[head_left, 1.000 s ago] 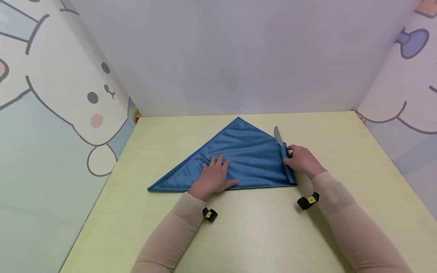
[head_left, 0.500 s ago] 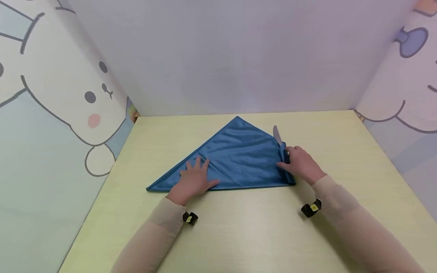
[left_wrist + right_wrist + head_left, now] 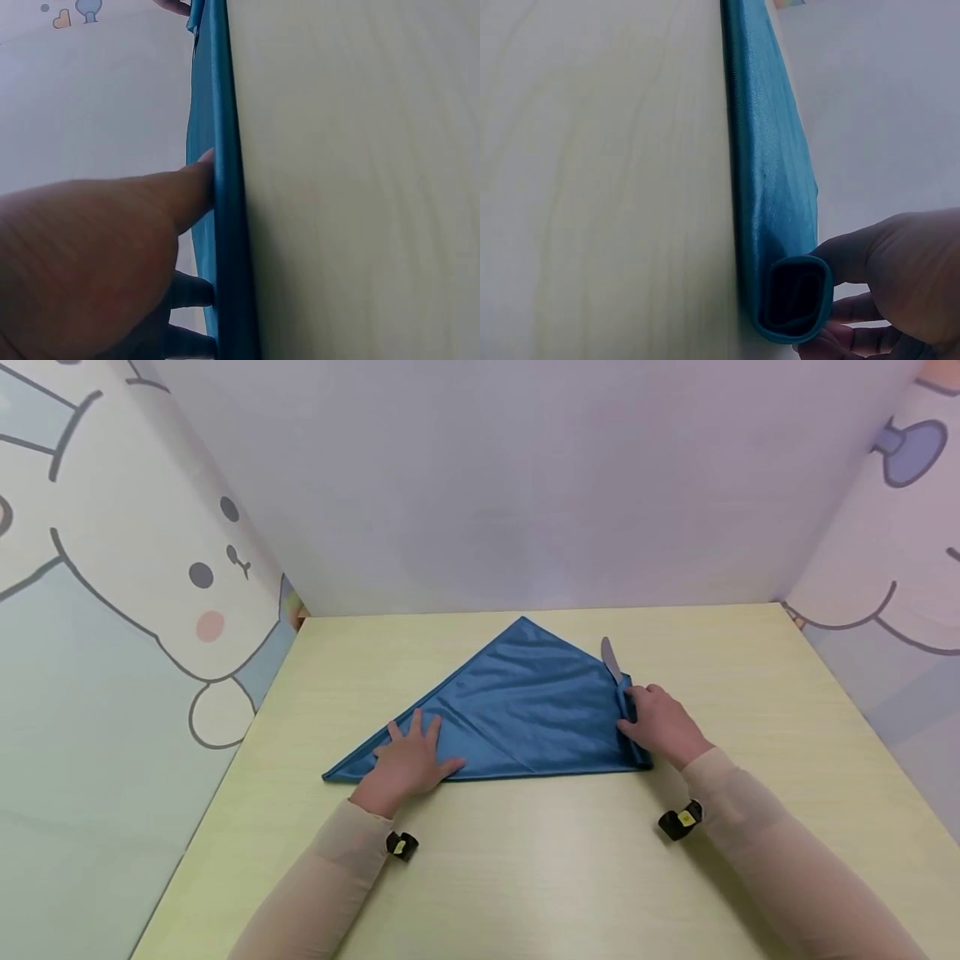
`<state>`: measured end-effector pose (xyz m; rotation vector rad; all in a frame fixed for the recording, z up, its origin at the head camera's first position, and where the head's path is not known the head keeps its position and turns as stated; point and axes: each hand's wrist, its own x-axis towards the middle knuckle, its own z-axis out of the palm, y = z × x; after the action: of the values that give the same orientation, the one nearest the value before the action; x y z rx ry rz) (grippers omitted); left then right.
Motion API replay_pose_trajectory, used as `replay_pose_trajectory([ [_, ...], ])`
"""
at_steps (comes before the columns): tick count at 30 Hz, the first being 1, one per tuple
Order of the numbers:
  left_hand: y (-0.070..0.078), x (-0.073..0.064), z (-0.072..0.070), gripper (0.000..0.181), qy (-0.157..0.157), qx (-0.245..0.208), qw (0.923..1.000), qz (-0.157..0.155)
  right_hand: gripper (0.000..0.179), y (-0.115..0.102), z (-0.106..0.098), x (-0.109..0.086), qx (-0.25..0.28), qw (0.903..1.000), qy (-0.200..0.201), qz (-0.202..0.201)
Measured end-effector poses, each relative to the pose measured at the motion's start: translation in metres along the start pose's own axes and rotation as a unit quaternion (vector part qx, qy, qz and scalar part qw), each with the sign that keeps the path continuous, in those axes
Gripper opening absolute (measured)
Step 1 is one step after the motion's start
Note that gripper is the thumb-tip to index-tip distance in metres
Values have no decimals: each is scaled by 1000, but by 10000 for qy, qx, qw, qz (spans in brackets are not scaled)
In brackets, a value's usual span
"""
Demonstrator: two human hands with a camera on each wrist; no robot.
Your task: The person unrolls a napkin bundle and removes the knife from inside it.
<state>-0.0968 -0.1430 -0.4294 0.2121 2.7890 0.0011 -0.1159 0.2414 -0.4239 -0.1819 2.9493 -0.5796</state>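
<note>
A blue satin napkin point(image 3: 517, 710) lies folded on the table, pointed at its far edge and at its left end. Its right end is rolled into a tube point(image 3: 799, 300), whose hollow end shows in the right wrist view. From the far end of the roll a knife point(image 3: 610, 657) sticks out by its blade; the rest is hidden in the cloth. My right hand point(image 3: 664, 724) grips the roll, thumb on the near side and fingers at the outer side. My left hand point(image 3: 407, 764) rests flat with spread fingers on the napkin's left part.
The pale wooden table point(image 3: 540, 860) extends around the napkin. A plain wall point(image 3: 525, 485) rises behind its back edge, and walls with cartoon drawings stand at the left and right. Each wrist wears a small black camera point(image 3: 679, 821).
My left hand has slid left across the napkin, from near its middle toward the left point, and creases there have smoothed. My right hand stays at the roll, barely shifted.
</note>
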Motion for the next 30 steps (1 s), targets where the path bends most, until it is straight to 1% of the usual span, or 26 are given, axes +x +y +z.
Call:
replay_pose_trajectory([
  [3, 0, -1, -1, 93, -29, -12, 10000, -30, 61, -1, -1, 1, 16, 10000, -25, 38],
  [9, -2, -3, -1, 92, 8, 7, 10000, -42, 60, 0, -1, 2, 22, 9999, -29, 94],
  [18, -12, -2, 0, 92, -7, -63, 10000, -34, 57, -1, 0, 1, 138, 9999, -37, 73],
  [26, -21, -2, 1, 92, 23, -166, 9999, 16, 54, -3, -1, 1, 134, 9999, -55, 50],
  [30, -25, -2, 0, 93, 17, -198, 9998, 25, 49, -3, -1, 1, 156, 9998, -73, 135],
])
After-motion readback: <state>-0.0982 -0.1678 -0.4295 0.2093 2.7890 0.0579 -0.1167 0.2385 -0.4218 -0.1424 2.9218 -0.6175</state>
